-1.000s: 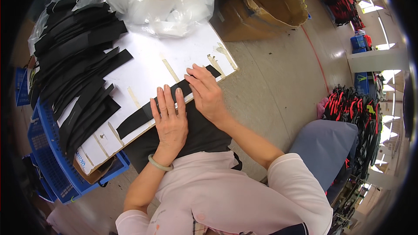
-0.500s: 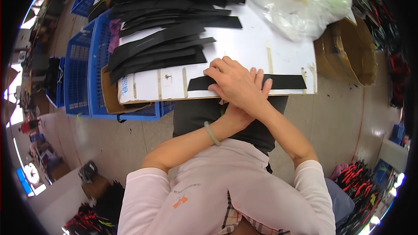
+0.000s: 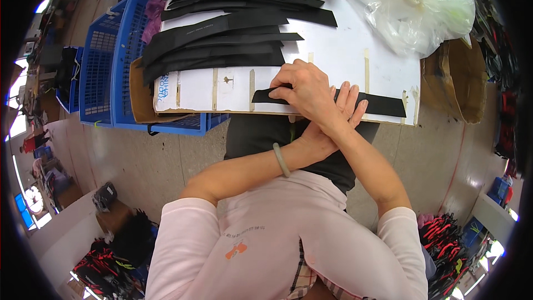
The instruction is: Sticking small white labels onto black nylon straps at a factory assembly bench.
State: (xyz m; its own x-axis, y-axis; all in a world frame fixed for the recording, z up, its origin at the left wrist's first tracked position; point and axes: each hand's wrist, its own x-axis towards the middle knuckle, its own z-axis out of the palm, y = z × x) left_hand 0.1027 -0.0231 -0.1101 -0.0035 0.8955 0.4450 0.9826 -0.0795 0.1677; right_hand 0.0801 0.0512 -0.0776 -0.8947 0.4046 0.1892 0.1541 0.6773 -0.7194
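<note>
White board serving as counter [image 3: 344, 58] fills the upper middle, its near edge running left to right just above the person's lap, propped over blue crates [image 3: 105, 72] at left and a brown cardboard box [image 3: 461, 78] at right. Big stack of black strips [image 3: 233, 28] covers the board's far and left part, fanned out with long axes roughly left-right; clear plastic bag [image 3: 411, 5] sits on the far right corner. Tape marks cross the bare board near its front. One black strip [image 3: 383, 104] lies alone along the near edge, long axis left-right, parallel to that edge, right end almost reaching the board's right corner. Forearms are crossed over it. Right hand [image 3: 308, 91] sits on top, reaching left, fingers curled down flat on the strip's left end, pressing or pinching it; exact grip is hidden by the knuckles. Left hand [image 3: 338, 116] lies underneath, reaching right, fingers spread flat and open on the strip's middle, holding nothing closed. Right hand is nearer the strip's left end; the right end lies free, apart from both hands. Open room: bare white board beyond the strip toward the bag; little room toward the stack at left. Green bangle [image 3: 281, 160] on the left wrist.
</note>
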